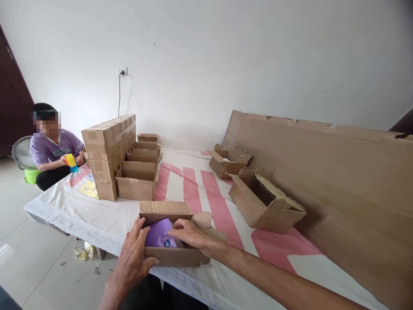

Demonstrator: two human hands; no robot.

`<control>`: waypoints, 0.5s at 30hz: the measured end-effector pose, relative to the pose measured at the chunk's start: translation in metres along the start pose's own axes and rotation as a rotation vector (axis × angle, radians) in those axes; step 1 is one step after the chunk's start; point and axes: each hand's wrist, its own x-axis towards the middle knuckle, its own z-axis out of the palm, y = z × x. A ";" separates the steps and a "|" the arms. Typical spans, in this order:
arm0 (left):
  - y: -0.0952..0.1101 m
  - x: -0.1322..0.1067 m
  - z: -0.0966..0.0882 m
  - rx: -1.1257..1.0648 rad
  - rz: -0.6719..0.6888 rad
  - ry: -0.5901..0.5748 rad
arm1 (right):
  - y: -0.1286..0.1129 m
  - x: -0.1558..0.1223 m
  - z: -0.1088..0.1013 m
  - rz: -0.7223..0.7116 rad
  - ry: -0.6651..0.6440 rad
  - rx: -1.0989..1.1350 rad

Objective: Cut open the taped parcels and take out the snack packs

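Observation:
On the near edge of the table sits an open cardboard box with its flaps up. A purple packet with a dark blue round mark lies inside, toward the left. My left hand grips the left end of the box, thumb against the front wall and fingers over the rim. My right hand reaches in from the right, its thumb and fingers closed at the packet's right edge. The bottom of the box is mostly hidden.
Left of centre stand stacked taped boxes beside a row of open boxes. Two open boxes, one nearer and one farther, stand right. A large cardboard sheet leans behind them. Another person holds a tape dispenser.

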 end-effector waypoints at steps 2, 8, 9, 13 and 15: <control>-0.002 0.000 0.001 0.001 -0.003 -0.006 | 0.002 0.000 0.002 -0.004 -0.027 -0.012; -0.007 0.000 0.003 -0.004 0.028 -0.006 | -0.009 -0.004 0.004 0.055 -0.053 -0.013; -0.008 0.000 0.003 -0.004 0.023 -0.004 | -0.012 -0.005 0.005 0.063 -0.052 -0.013; -0.007 0.000 0.001 -0.004 -0.027 -0.011 | -0.018 -0.009 0.007 0.070 0.000 -0.024; -0.006 0.001 0.000 -0.005 -0.050 -0.016 | -0.020 -0.013 0.007 0.058 0.036 -0.027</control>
